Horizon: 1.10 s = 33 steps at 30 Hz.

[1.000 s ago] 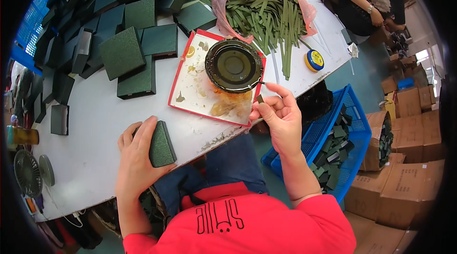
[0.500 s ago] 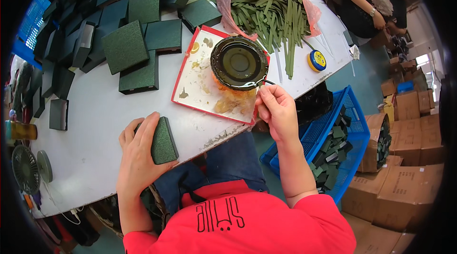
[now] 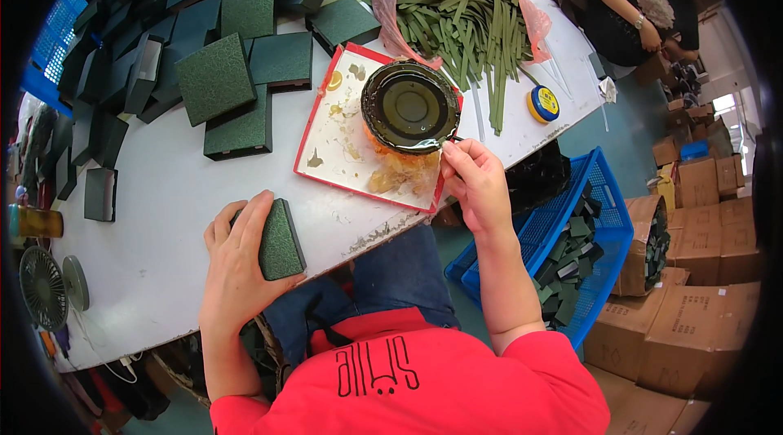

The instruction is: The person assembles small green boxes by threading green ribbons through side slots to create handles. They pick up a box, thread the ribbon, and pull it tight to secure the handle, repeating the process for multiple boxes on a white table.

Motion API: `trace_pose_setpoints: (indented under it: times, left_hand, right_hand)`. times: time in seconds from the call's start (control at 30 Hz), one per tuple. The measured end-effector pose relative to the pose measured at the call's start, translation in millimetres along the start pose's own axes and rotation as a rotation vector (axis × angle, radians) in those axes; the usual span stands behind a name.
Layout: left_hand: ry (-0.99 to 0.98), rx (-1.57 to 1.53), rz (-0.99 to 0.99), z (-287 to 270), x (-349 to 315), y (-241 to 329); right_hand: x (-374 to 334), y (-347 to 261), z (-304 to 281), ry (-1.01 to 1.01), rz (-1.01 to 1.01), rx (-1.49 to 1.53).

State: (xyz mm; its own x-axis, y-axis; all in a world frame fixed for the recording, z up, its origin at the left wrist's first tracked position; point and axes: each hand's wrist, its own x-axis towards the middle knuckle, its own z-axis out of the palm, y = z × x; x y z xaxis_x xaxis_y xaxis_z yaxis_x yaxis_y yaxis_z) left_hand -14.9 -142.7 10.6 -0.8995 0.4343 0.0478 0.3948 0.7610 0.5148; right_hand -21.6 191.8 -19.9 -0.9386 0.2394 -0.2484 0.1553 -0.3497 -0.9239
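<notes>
My left hand (image 3: 241, 251) is wrapped round a small dark green box (image 3: 281, 241) near the table's front edge, fingers on top and thumb along the near side. By the near right rim of a round black bowl (image 3: 410, 107) holding dark, glossy liquid, my right hand (image 3: 477, 182) pinches its thumb and forefinger together. A short, thin dark piece shows at these fingertips against the rim; its kind cannot be made out. Under the bowl lies a white, red-edged tray (image 3: 334, 145), stained with yellowish, dried smears.
Dark green boxes (image 3: 216, 80) pile up at the far left. Behind the bowl, a pink plastic bag (image 3: 534, 23) spills green strips (image 3: 469, 27). A round yellow-and-blue tin (image 3: 544, 104) stands right of it. Blue crates (image 3: 608, 223) and cartons (image 3: 693, 312) are at right; another person (image 3: 632, 6) stands beyond.
My right hand has shifted slightly at the bowl's rim, and less of the thin dark piece shows by its fingertips. My left hand and its box stay put.
</notes>
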Motion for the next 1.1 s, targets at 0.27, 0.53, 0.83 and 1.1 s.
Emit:
trace_pose_setpoints:
  times: [0.27, 0.53, 0.83, 1.1]
  left_hand:
    - [0.0, -0.023, -0.02, 0, 0, 1]
    - [-0.002, 0.053, 0.008, 2, 2, 4]
    - [-0.012, 0.08, 0.003, 0, -1, -2]
    - [0.011, -0.009, 0.074, 7, 7, 1]
  right_hand:
    - [-10, 0, 2, 0.061, -0.126, -0.109]
    - [-9, 8, 3, 0.157, -0.395, -0.276]
    - [-14, -2, 2, 0.172, -0.38, -0.664]
    - [-58, -27, -9, -0.332, -0.121, -0.655]
